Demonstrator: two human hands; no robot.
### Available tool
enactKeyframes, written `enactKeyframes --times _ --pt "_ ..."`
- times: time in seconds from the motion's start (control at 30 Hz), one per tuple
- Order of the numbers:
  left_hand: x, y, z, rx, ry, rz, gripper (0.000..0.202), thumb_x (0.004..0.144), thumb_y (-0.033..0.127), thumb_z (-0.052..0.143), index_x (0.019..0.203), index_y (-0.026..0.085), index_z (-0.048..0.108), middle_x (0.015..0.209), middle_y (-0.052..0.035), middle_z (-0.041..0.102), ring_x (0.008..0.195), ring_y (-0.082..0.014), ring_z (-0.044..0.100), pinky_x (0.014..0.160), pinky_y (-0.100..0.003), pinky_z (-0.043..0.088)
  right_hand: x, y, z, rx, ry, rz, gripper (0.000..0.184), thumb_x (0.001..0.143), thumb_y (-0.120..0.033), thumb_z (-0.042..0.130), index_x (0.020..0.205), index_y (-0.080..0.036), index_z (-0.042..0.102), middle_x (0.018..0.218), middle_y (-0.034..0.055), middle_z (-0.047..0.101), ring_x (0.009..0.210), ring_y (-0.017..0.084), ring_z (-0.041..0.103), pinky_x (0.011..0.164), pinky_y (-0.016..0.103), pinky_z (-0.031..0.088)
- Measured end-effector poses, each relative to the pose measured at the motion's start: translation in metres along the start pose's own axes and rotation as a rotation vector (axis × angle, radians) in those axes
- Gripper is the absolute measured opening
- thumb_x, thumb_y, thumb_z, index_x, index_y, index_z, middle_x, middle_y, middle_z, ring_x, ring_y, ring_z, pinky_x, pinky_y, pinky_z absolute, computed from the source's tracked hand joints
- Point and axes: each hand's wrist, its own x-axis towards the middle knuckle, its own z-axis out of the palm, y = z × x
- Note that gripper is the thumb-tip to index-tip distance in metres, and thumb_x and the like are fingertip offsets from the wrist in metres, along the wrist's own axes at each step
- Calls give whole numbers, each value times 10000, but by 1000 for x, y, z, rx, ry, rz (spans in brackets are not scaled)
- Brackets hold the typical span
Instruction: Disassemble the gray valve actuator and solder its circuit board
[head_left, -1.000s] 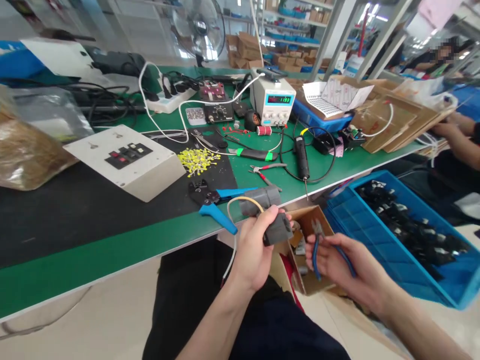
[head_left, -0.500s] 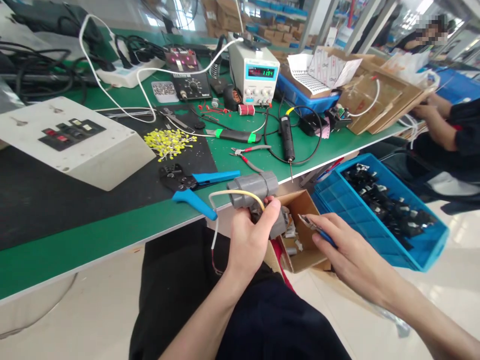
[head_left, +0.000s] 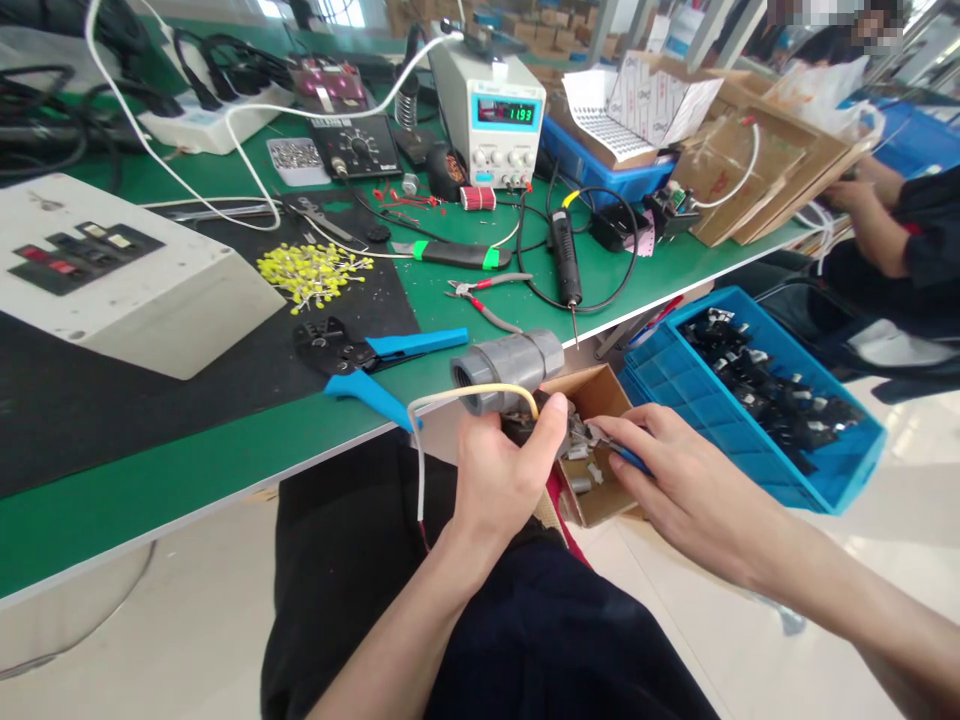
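Note:
My left hand (head_left: 506, 465) is closed around a grey plastic pipe fitting (head_left: 510, 362), held just off the bench's front edge. A cream-coloured wire (head_left: 469, 390) comes out near my thumb, arches left and hangs down to a thin dark end. In my right hand (head_left: 671, 480) are small blue-handled pliers (head_left: 630, 458). Their metal jaws are close to the right side of the fitting; whether they touch it I cannot tell. My left fingers hide the fitting's lower part. Below, a cardboard box (head_left: 611, 500) holds grey and white plastic pieces.
On the green bench (head_left: 442, 300) lie blue-handled crimping pliers (head_left: 375, 365), red-handled cutters (head_left: 487, 295), a utility knife (head_left: 457, 254), an electric screwdriver (head_left: 564, 255) and yellow-tipped terminals (head_left: 311, 275). A blue crate (head_left: 855, 480) of black parts stands right. Another person's arm (head_left: 881, 225) is beyond.
My right hand has moved left, bringing the pliers' jaws up to the fitting. The fitting has turned slightly, showing its open left end more. The view has shifted a little.

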Motion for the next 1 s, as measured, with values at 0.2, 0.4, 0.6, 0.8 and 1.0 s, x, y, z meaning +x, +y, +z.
enactKeyframes --times 0.2,0.4,0.6,0.8,1.0 --pt "0 0 0 92 24 37 224 943 417 694 1015 215 758 992 -39 792 967 -232 734 886 -328 537 3 -5 -1 -116 35 -37 353 1108 -280 384 1439 -223 494 1200 105 565 1059 276 587 952 479 528" --pt "1 0 2 28 38 18 218 949 418 687 990 217 760 997 -32 798 940 -225 744 840 -313 556 1 -7 -3 -231 84 -126 357 1108 -250 379 1427 -167 518 1209 129 574 999 280 581 898 451 509" --pt "1 2 4 -14 46 -5 226 947 425 690 1009 215 744 1017 -32 801 927 -219 751 816 -302 568 0 -10 -2 -291 109 -126 329 1101 -229 402 1392 -157 538 1173 119 570 957 266 573 860 420 495" --pt "2 5 7 80 74 28 239 948 433 668 956 207 745 937 -42 793 907 -230 751 831 -316 562 6 -12 0 -285 83 -29 290 1066 -225 418 1304 -173 577 993 89 571 842 265 592 787 398 477" --pt "5 1 10 190 50 56 272 956 451 635 962 200 739 919 -60 775 903 -245 737 852 -352 551 14 0 13 -250 73 73 205 1015 -213 518 1162 -123 628 961 92 622 875 275 640 771 368 483"
